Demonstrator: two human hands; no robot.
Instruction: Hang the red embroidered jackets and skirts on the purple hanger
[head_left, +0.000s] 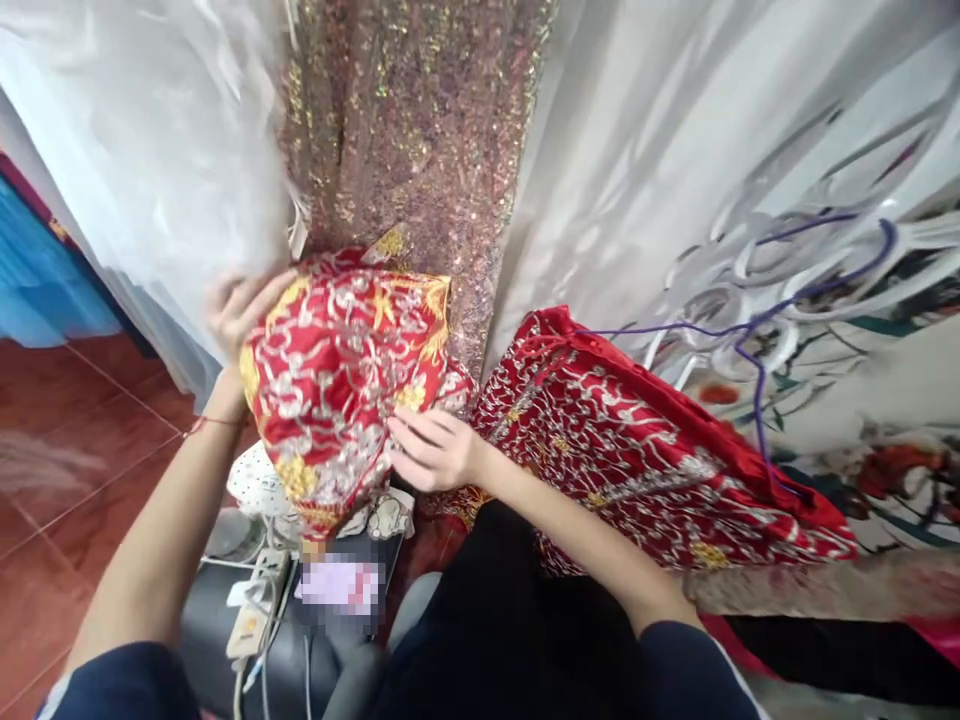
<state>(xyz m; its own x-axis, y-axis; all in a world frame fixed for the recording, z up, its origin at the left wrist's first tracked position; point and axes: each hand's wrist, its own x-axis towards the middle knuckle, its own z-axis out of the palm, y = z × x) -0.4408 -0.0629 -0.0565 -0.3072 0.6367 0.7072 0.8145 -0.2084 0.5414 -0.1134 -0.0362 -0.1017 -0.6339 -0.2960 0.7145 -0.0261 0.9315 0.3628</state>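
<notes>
Two red embroidered garments — one bundled, one spread out. One sequinned fabric hangs between two white sheer drapes. One power strip — and a cluster of white hangers, too tangled to count.

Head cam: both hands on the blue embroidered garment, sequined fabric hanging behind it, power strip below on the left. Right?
Not quite: the embroidered garment is red with gold and silver, not blue, as the head view shows. The rest holds: left hand and right hand are both on it, the sequined fabric hangs behind, and the power strip lies below left.
</notes>
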